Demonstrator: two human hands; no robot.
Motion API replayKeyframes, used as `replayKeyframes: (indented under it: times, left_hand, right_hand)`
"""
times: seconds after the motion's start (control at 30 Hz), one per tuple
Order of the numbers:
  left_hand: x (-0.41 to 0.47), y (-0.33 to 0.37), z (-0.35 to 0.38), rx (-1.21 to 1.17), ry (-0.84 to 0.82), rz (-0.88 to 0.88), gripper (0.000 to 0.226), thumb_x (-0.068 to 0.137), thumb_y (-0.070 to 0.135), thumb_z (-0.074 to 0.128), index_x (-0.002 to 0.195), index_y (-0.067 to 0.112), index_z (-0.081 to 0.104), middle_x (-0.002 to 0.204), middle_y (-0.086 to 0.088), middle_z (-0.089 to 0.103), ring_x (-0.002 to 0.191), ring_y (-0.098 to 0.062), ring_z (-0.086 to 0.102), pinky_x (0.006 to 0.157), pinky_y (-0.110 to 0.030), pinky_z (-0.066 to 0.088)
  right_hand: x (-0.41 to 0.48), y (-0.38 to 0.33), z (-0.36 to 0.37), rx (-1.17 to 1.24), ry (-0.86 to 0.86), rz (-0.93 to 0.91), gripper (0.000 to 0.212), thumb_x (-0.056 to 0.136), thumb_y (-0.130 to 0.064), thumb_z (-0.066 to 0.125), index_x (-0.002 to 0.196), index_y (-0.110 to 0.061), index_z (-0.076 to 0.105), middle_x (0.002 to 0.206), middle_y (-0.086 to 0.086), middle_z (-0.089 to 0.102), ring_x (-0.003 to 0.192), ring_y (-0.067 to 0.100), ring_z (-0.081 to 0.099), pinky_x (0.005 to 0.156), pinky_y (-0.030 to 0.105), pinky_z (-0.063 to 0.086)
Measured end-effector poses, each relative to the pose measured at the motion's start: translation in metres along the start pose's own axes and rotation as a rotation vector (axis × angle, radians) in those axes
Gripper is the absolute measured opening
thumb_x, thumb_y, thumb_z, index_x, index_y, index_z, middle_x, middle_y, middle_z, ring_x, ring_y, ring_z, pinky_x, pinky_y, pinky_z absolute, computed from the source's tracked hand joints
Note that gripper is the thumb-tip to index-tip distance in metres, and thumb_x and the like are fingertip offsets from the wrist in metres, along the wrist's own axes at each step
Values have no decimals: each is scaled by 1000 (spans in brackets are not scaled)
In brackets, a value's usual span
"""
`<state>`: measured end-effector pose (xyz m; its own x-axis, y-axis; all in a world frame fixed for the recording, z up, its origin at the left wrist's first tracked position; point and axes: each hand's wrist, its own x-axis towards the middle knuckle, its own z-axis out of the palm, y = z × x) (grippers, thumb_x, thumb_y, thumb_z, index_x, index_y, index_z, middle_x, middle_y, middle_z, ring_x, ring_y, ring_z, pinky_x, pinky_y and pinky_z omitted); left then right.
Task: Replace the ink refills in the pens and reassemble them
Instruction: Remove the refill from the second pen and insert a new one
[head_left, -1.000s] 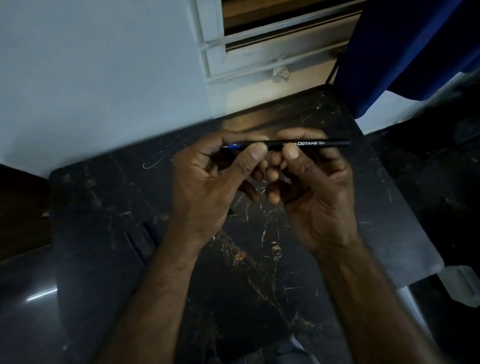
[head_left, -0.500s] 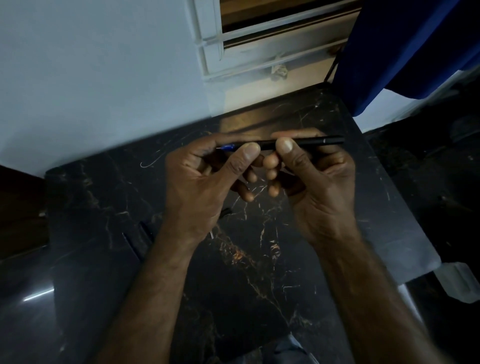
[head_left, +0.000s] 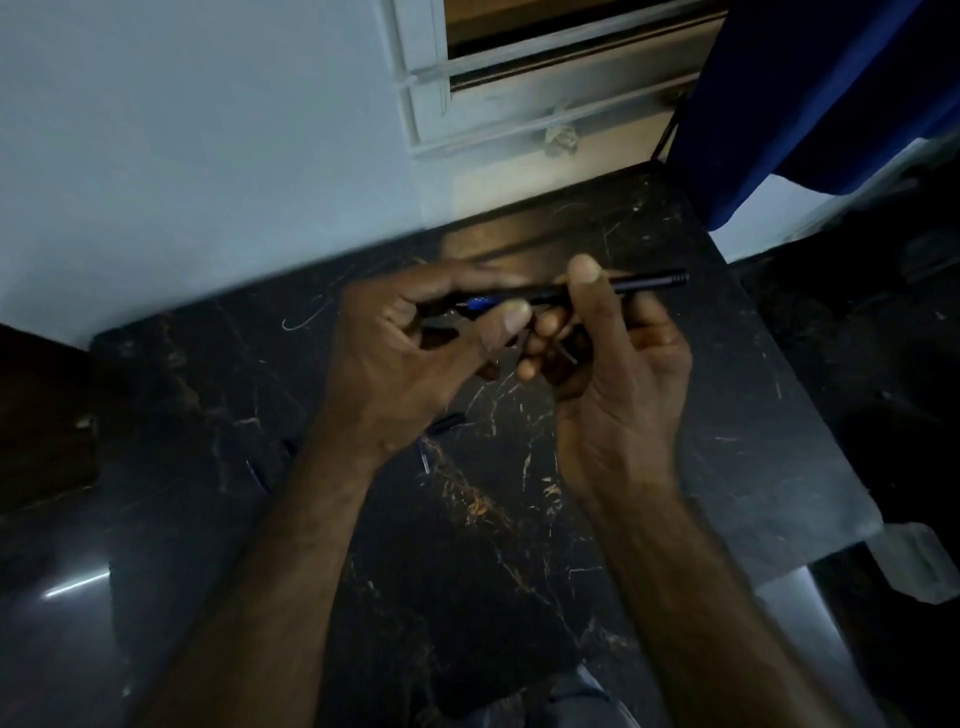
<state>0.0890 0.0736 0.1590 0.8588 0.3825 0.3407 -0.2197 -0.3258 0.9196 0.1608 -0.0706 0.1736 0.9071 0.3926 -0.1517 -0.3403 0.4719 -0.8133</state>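
Observation:
A black pen (head_left: 644, 281) lies level between both hands above the dark marble table (head_left: 753, 415). My right hand (head_left: 618, 364) grips its barrel, thumb on top, and the capped end sticks out to the right. My left hand (head_left: 415, 353) pinches the blue tip section (head_left: 480, 303) at the pen's left end between thumb and fingers. The middle of the pen is hidden by my fingers. Below my left wrist, a thin refill (head_left: 425, 460) and a small dark pen part (head_left: 447, 422) lie on the table.
A light wall (head_left: 208, 156) and a window frame (head_left: 519, 93) stand behind the table. A blue cloth (head_left: 805, 104) hangs at the upper right. The table's right edge drops to a dark floor. Another thin pen piece (head_left: 257, 475) lies left of my left forearm.
My right thumb has lifted over the barrel and the printed side has turned out of sight. Both hands stay at about the same spot above the table.

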Motion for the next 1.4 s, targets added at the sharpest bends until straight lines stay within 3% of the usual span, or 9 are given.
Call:
replayKeyframes:
  times: [0.13,0.27,0.37,0.5,0.6,0.7,0.83,1.13,1.4]
  left_hand:
    - [-25,-72,-6,338,-101,-358,29,93,8,78,118,22,78,109,6,81,91,-3,76,79,-30,62]
    - [-59,-128,1,869,-368,-515,35,95,37,81,128,30,72,123,9,76,97,-12,71,81,-28,54]
    - [-75,-142,6,886,-379,-570,31,94,38,81,124,33,72,121,11,71,103,-11,69,77,-27,49]
    - [-81,-143,9,895,-343,-606,22,99,32,78,120,28,75,118,8,74,108,-15,72,89,-34,59]
    - [-74,-125,13,731,-261,-586,19,99,34,77,117,27,77,108,11,77,99,-13,75,85,-36,63]
    - [-55,-83,14,232,6,-516,15,95,28,81,109,31,79,100,11,80,92,-11,78,83,-36,66]
    - [-31,-16,12,-76,99,-250,19,100,30,77,118,23,78,106,1,82,93,-19,81,79,-31,66]
    - [-17,38,8,-120,64,-8,20,102,16,73,122,16,77,103,4,79,83,-17,76,69,-25,61]
    - [-14,49,17,-155,119,26,19,101,13,75,120,10,75,108,0,80,86,-15,78,72,-26,62]
  right_hand:
    - [2,6,-18,18,92,45,27,108,-20,55,85,-8,62,70,10,66,61,21,65,52,32,55]
    - [1,11,-28,-1,86,61,29,108,-21,55,83,-10,62,70,12,65,61,23,64,52,32,53]
    - [-2,12,-31,-11,98,65,27,109,-20,53,86,-10,63,70,11,66,61,23,65,51,32,53]
    - [-5,8,-34,-17,109,73,21,107,-21,54,96,-6,65,72,11,66,63,22,66,52,32,54]
    - [-6,2,-36,-71,76,20,23,107,-21,52,102,-3,65,79,14,68,69,24,67,54,33,56]
    - [-4,-10,-35,-160,29,-91,22,105,-19,51,107,0,62,85,15,69,74,25,68,56,33,57]
    - [-4,-31,-26,-261,6,-239,16,108,-15,49,104,-10,63,82,2,71,74,18,69,57,30,57]
    - [-9,-56,-4,-311,-105,-393,12,106,-15,50,107,-6,58,82,0,70,70,18,69,54,32,55]
    - [-18,-47,1,-119,-219,-245,6,103,-7,55,108,-4,56,82,3,70,69,20,69,52,34,55]
